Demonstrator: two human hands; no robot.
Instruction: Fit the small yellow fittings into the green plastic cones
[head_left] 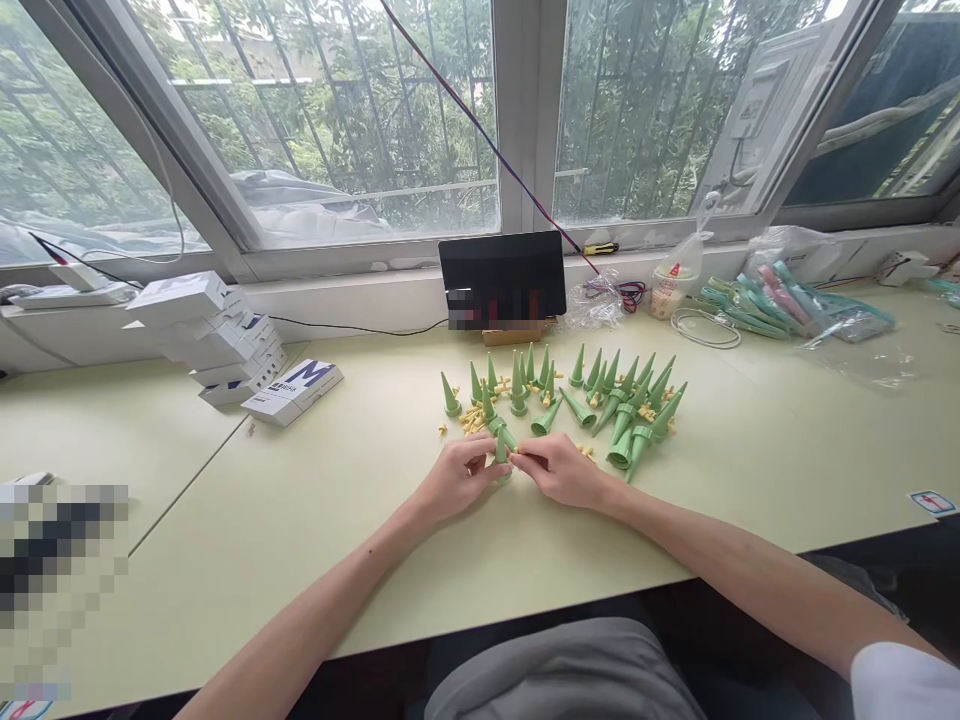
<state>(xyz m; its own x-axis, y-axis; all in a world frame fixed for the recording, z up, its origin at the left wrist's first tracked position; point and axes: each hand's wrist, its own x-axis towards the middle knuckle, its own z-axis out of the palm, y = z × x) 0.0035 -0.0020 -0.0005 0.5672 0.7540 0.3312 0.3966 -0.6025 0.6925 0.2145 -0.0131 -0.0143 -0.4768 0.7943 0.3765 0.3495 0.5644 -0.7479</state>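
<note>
Green cone upright near frame centre, pinched in my left hand, seemingly for steadiness. My right hand at its side; cannot tell whether gripping anything. Other cones, yellow pieces beyond, presumably kept reachable.

Large dark-blue capital "M" on white box, left of frame's centre; smaller blue print beside letter, too small to read. Stacked white boxes, farther left: bluish print, illegible. Sticker at right edge: red mark inside blue outline, character unclear. Cup in clear bag, upper right: reddish print, illegible. Screen, upper centre: lower part pixelated.
</note>
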